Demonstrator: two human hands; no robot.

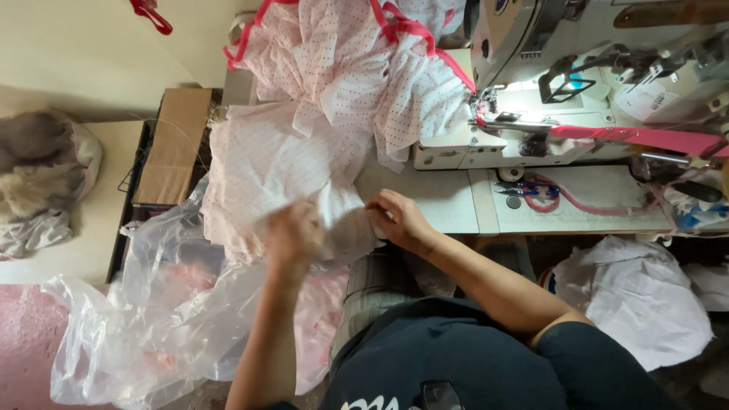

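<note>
My left hand and my right hand both grip a piece of white cloth with small pink dots at the near edge of the sewing table. The left hand is blurred. A bigger heap of the same dotted cloth with pink binding lies piled on the table behind, reaching up to the sewing machine. A pink strip runs out to the right from the machine's needle area.
A clear plastic bag with pink cloth spills at my left. A cardboard sheet lies on a rack. Small scissors rest on the table. White cloth bundles sit low at the right, a grey heap far left.
</note>
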